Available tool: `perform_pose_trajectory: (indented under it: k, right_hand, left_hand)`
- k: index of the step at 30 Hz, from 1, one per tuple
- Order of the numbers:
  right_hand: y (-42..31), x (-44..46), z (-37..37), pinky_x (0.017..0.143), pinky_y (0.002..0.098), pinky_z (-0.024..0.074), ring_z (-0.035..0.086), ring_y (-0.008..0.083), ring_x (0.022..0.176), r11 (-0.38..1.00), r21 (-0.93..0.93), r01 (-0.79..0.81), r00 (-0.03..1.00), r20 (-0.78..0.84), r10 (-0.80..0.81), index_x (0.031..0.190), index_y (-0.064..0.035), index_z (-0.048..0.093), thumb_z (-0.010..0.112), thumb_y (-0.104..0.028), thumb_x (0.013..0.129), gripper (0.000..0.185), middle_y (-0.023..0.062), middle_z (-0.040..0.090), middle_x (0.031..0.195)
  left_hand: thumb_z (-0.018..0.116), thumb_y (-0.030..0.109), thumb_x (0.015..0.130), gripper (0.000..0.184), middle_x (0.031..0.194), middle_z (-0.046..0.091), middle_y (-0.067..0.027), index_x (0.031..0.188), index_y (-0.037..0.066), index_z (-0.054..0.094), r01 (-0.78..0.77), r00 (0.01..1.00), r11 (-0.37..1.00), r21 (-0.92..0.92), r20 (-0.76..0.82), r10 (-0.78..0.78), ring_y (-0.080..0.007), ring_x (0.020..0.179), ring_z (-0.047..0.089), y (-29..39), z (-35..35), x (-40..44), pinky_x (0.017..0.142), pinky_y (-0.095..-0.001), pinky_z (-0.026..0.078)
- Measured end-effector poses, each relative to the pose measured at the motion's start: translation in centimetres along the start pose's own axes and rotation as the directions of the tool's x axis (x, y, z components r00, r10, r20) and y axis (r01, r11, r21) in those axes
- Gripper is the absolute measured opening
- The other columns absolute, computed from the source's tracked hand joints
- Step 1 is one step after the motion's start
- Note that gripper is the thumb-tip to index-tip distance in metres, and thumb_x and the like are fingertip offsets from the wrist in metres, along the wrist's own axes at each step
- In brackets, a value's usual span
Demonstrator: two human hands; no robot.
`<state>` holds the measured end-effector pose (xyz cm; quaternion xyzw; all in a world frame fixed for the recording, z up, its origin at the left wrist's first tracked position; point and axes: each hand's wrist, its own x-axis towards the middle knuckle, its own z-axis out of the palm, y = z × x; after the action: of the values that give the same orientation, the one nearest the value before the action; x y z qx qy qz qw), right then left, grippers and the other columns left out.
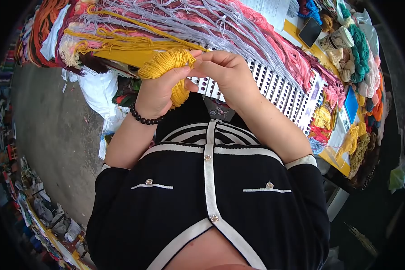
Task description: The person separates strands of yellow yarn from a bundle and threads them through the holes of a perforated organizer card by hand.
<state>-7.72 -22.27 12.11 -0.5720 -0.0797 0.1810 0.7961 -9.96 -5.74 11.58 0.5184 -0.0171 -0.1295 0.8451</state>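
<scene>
A thick skein of yellow yarn point(168, 62) is wrapped by the fingers of my left hand point(156, 92), which has a dark beaded bracelet at the wrist. Its strands loop over the hand and hang below the thumb. My right hand point(229, 74) is closed in a pinch at the skein's right side, its fingertips meeting those of my left hand. Whether a loose strand is between those fingertips, I cannot make out. Just beyond both hands, long yellow strands point(117, 41) lie on the table across lilac yarn point(189, 22).
A white rack with rows of holes point(274, 85) runs along the table edge under pink yarn point(274, 42). To the right are a phone point(309, 32), a patterned cup point(337, 39), green yarn point(359, 49) and a blue flat object point(350, 104). A white bag point(99, 92) hangs at the left.
</scene>
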Motion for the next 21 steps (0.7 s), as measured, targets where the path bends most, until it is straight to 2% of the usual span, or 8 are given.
perform_pose_trajectory:
  k: [2, 4, 7, 9, 13, 15, 18, 21]
  right_hand:
    - [-0.2, -0.2, 0.1, 0.080, 0.0273, 0.0462, 0.062, 0.0140, 0.078, 1.000, 0.027, -0.012, 1.000, -0.012, 0.013, 0.089, 0.0046, 0.066, 0.063, -0.005, 0.079, 0.014, 0.0105, 0.067, 0.084]
    - [-0.2, -0.3, 0.2, 0.080, 0.0275, 0.0461, 0.062, 0.0140, 0.078, 0.998, 0.053, -0.024, 0.999, -0.022, 0.025, 0.089, 0.0047, 0.065, 0.063, -0.005, 0.079, 0.014, 0.0107, 0.067, 0.083]
    - [0.0, -0.3, 0.1, 0.080, 0.0269, 0.0458, 0.062, 0.0136, 0.077, 0.998, 0.057, -0.027, 0.999, -0.045, 0.030, 0.089, 0.0048, 0.065, 0.062, -0.005, 0.080, 0.013, 0.0112, 0.067, 0.083]
    - [0.0, -0.2, 0.0, 0.078, 0.0258, 0.0461, 0.062, 0.0133, 0.077, 0.996, -0.011, -0.088, 0.993, -0.082, 0.087, 0.089, 0.0049, 0.065, 0.062, -0.005, 0.081, 0.014, 0.0111, 0.067, 0.083]
    - [0.0, -0.3, 0.0, 0.076, 0.0252, 0.0465, 0.062, 0.0130, 0.077, 0.998, 0.027, -0.056, 0.997, -0.061, 0.057, 0.089, 0.0049, 0.065, 0.062, -0.005, 0.080, 0.014, 0.0107, 0.067, 0.082]
    - [-0.2, -0.3, 0.1, 0.076, 0.0255, 0.0465, 0.062, 0.0133, 0.077, 0.994, -0.064, -0.092, 0.992, -0.097, 0.086, 0.090, 0.0049, 0.065, 0.063, -0.006, 0.080, 0.015, 0.0104, 0.067, 0.082]
    - [0.1, -0.2, -0.1, 0.076, 0.0259, 0.0466, 0.062, 0.0135, 0.077, 0.992, -0.073, -0.102, 0.990, -0.106, 0.094, 0.089, 0.0050, 0.065, 0.064, -0.005, 0.078, 0.015, 0.0102, 0.067, 0.082]
    - [0.0, -0.4, 0.1, 0.077, 0.0269, 0.0463, 0.062, 0.0147, 0.077, 0.998, -0.002, -0.067, 0.997, -0.032, 0.067, 0.088, 0.0046, 0.065, 0.063, -0.004, 0.078, 0.013, 0.0106, 0.067, 0.082]
  left_hand:
    - [0.050, 0.002, 0.085, 0.032, 0.110, 0.060, -0.0099, 0.117, -0.003, 0.055, -0.001, 1.000, 1.000, -0.028, -0.007, 0.001, -0.0155, 0.091, 0.061, -0.1, 0.4, -0.1, 0.061, -0.0227, 0.052]
    - [0.050, 0.004, 0.083, 0.033, 0.105, 0.061, -0.0102, 0.115, -0.005, 0.055, -0.064, 0.995, 0.997, -0.032, -0.076, 0.061, -0.0128, 0.080, 0.061, -0.1, 0.8, -0.3, 0.061, -0.0230, 0.051]
    - [0.051, 0.004, 0.083, 0.032, 0.106, 0.061, -0.0104, 0.114, -0.004, 0.056, -0.067, 0.996, 0.998, 0.017, -0.064, 0.068, -0.0133, 0.082, 0.061, -0.2, 0.3, -0.3, 0.062, -0.0237, 0.052]
    - [0.051, 0.004, 0.084, 0.032, 0.107, 0.061, -0.0101, 0.114, -0.004, 0.056, -0.067, 0.995, 0.997, 0.027, -0.067, 0.069, -0.0132, 0.083, 0.061, -0.4, 0.4, -0.3, 0.062, -0.0237, 0.052]
    - [0.052, 0.003, 0.084, 0.030, 0.107, 0.061, -0.0091, 0.114, -0.002, 0.056, -0.050, 0.995, 0.998, 0.040, -0.078, 0.053, -0.0128, 0.084, 0.060, -0.4, 0.8, -0.3, 0.061, -0.0230, 0.051]
    - [0.053, 0.005, 0.085, 0.029, 0.107, 0.061, -0.0086, 0.114, -0.002, 0.057, -0.058, 0.995, 0.997, 0.051, -0.081, 0.062, -0.0125, 0.085, 0.060, -0.6, 0.9, -0.3, 0.061, -0.0225, 0.051]
    - [0.054, 0.008, 0.088, 0.027, 0.105, 0.061, -0.0077, 0.113, -0.002, 0.057, -0.049, 0.995, 0.997, 0.052, -0.088, 0.053, -0.0121, 0.085, 0.059, -0.8, 1.0, -0.4, 0.061, -0.0221, 0.050]
    - [0.055, 0.012, 0.090, 0.027, 0.102, 0.062, -0.0071, 0.113, -0.001, 0.058, -0.039, 0.993, 0.997, 0.072, -0.108, 0.046, -0.0123, 0.086, 0.059, -1.5, 0.5, -0.1, 0.065, -0.0238, 0.049]
